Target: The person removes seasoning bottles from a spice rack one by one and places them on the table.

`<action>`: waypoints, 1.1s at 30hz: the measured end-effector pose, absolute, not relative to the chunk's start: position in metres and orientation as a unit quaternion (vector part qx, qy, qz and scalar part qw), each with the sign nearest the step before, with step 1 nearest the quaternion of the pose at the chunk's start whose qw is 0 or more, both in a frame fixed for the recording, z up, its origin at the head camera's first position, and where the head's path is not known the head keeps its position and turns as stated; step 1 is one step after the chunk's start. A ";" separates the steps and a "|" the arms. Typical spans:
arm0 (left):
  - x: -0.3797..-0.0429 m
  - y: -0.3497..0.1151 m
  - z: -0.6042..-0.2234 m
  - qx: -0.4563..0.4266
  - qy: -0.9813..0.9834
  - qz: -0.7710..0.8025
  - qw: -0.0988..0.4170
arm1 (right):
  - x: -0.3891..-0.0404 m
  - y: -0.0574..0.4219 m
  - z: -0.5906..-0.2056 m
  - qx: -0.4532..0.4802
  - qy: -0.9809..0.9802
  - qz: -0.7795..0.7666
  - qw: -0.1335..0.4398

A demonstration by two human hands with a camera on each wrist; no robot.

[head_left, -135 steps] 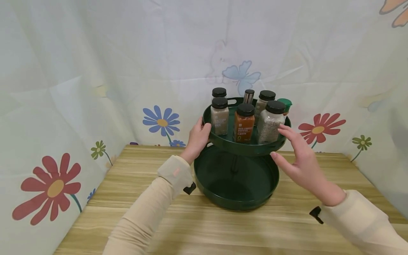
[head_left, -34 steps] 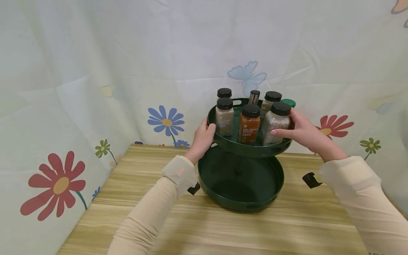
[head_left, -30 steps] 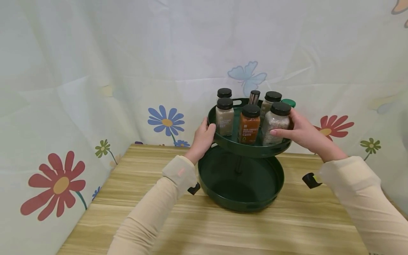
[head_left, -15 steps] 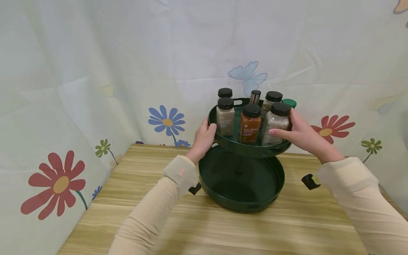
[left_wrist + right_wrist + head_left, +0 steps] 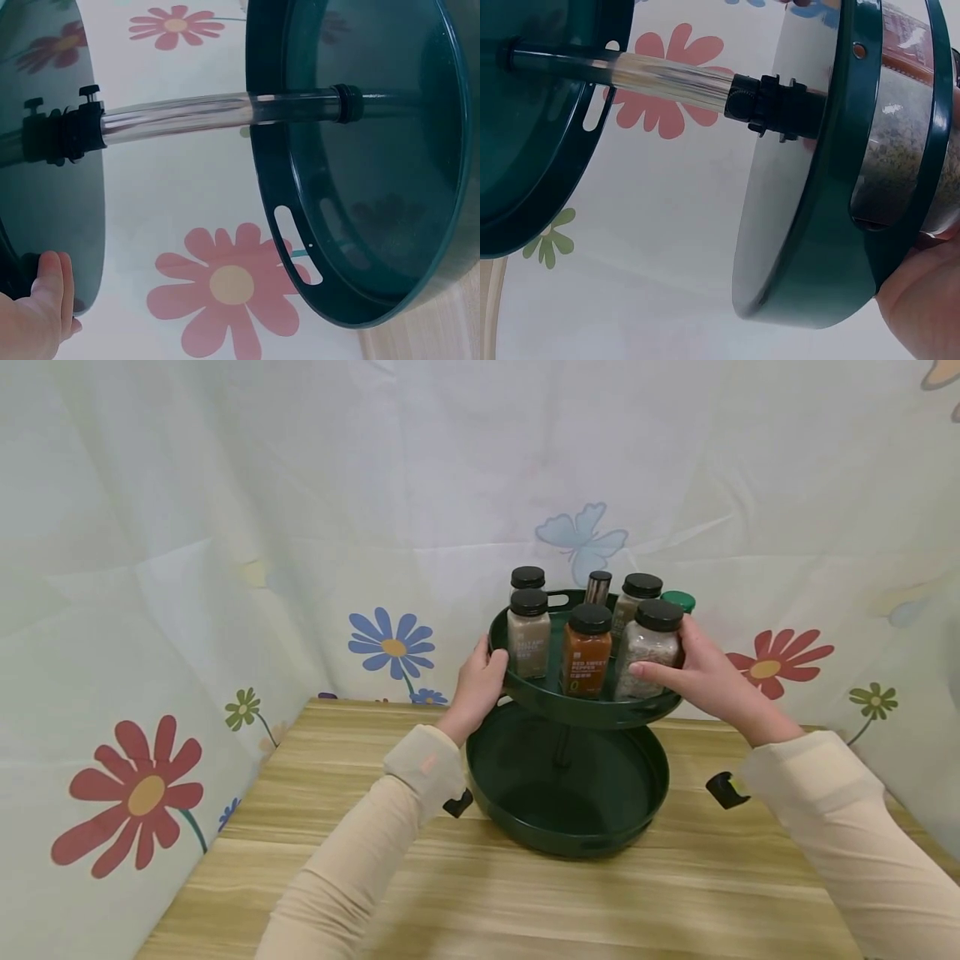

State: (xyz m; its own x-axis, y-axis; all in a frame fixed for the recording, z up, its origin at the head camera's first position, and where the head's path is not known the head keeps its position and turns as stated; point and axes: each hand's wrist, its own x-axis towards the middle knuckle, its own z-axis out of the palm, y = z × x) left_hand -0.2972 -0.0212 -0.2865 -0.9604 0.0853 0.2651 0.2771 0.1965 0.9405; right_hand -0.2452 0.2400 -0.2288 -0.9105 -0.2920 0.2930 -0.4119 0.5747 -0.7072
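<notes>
The wooden worktop (image 5: 300, 777) carries the dark green two-tier stand (image 5: 573, 846). On its upper tray (image 5: 577, 715) stand several capped jars (image 5: 587, 660). The left hand (image 5: 478, 687) has its fingers clamped on this tray's left edge, as before. The right hand (image 5: 708, 678), some seconds ago with thumb well apart, now has its fingers clamped on the black-lidded clear jar (image 5: 645, 647) at the tray's right front.

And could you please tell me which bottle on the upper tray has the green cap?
The rightmost bottle, mostly hidden behind the front-right jar and right hand; no other is visibly green-capped.
</notes>
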 end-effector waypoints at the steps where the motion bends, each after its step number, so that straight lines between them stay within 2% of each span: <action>1: -0.297 -0.021 -0.286 -0.118 -0.770 -0.623 0.079 | -0.245 0.240 -0.229 0.199 -0.885 0.416 0.073; 33: -0.297 -0.020 -0.286 -0.109 -0.762 -0.632 0.083 | -0.247 0.239 -0.230 0.180 -0.889 0.410 0.094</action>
State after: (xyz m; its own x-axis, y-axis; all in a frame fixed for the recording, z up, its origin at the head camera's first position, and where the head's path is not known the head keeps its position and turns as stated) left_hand -0.2973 -0.0201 -0.2856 -0.9624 0.0622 0.2644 0.2714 0.1764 0.9462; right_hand -0.2472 0.2387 -0.2298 -0.9177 -0.2433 0.3142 -0.3969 0.5993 -0.6952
